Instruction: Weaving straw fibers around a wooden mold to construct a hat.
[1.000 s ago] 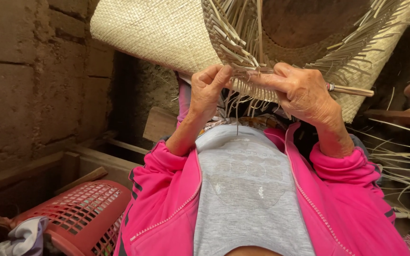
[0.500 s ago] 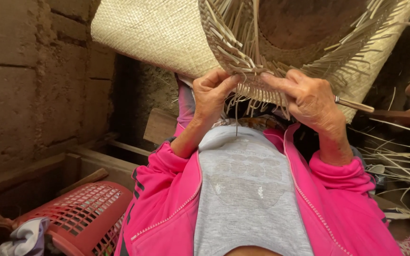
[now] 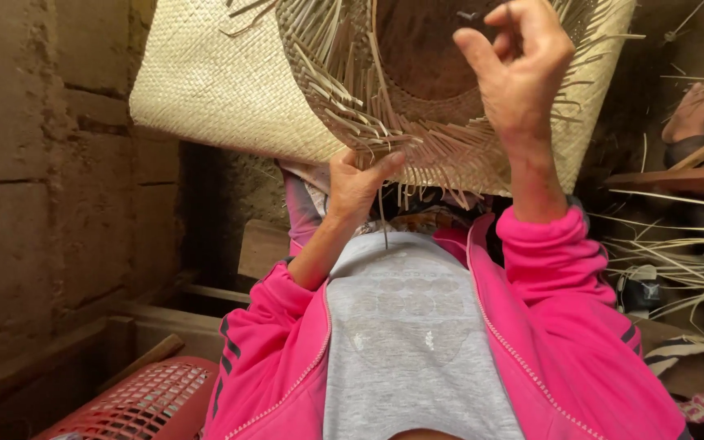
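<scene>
While left hand (image 3: 358,183) pinches its fringe, straw hat (image 3: 417,98) under raised, half-curled, empty right hand (image 3: 519,69).

Looks like a small home craft workshop, the rough rural kind — not a shop or factory. The wall (image 3: 50,163) on one side is bare earthen block, unpainted and cracked, with rough timber (image 3: 67,358) along its base. Loose straw strands (image 3: 678,261) lie piled off to the other side near a wooden plank (image 3: 678,175), and a big woven straw mat (image 3: 213,81) hangs or leans overhead behind a half-woven straw hat (image 3: 417,90) with its fringe ends sticking out. A red plastic basket (image 3: 140,403) sits on the floor in the corner — ordinary household stuff mixed in with weaving material.
</scene>
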